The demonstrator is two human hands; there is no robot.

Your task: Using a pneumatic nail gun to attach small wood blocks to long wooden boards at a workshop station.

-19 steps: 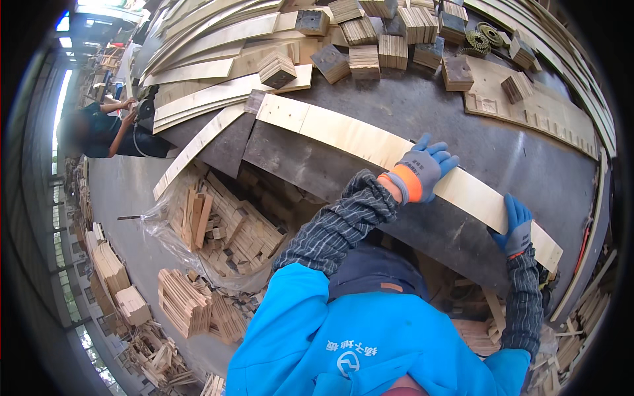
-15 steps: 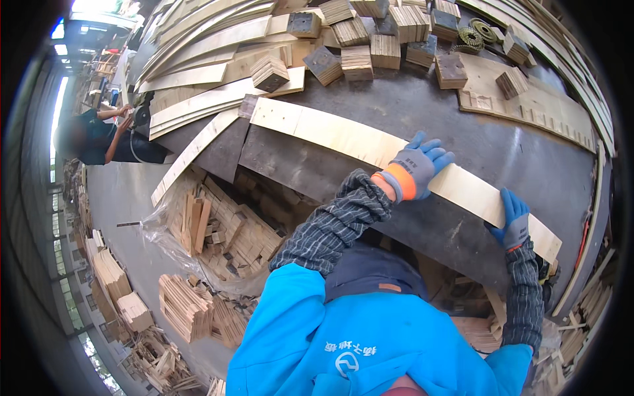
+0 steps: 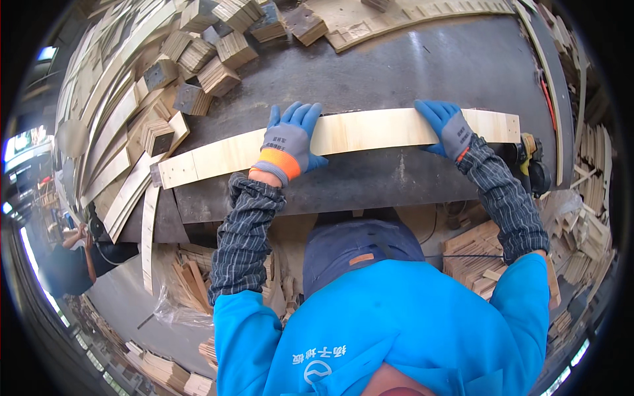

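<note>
A long, pale wooden plank [image 3: 370, 131] lies across the dark worktop in front of me. My left hand [image 3: 289, 140], in a blue and grey glove with an orange cuff, spans the plank left of its middle. Its fingers reach past the far edge, and the thumb is at the near edge. Toward the right end, my right hand [image 3: 449, 129] grips the plank across its width, its fingers over the far edge and its thumb at the near one. A small dark-faced block [image 3: 156, 175] touches the plank's left end.
Wooden blocks [image 3: 219, 77] and thin strips [image 3: 125, 115] crowd the worktop's left. A notched board [image 3: 403, 18] lies at the far side. A black and yellow tool [image 3: 527, 162] sits by the plank's right end. Another person [image 3: 69, 264] works at far left.
The view has turned, so the plank now runs nearly level across it. My left hand has shifted along the plank away from my right, and the hands are farther apart.
</note>
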